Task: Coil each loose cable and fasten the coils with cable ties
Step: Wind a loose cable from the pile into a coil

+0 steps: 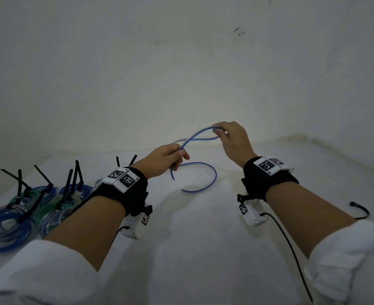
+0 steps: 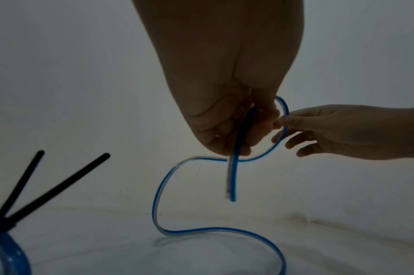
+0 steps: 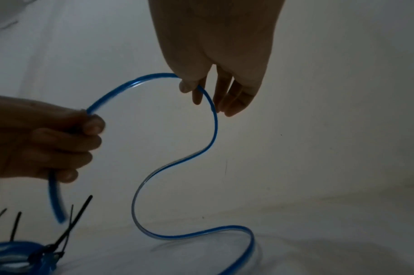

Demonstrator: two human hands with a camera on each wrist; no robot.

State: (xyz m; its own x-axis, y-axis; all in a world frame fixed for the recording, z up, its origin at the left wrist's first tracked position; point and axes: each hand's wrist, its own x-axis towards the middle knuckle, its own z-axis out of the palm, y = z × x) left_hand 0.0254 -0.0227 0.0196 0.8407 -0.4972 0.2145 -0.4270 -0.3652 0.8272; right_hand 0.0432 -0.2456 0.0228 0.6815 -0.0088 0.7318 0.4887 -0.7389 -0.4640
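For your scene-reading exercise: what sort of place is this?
Probably a bare data-recording workspace: a plain white table against a blank wall, tied cable coils, and tagged wrist cameras.

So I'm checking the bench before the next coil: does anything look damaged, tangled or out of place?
Nothing stands out. The loose blue cable runs unknotted from the left hand to the right hand and down to the white table. The tied coils sit together at the left, black cable ties sticking up uncut.
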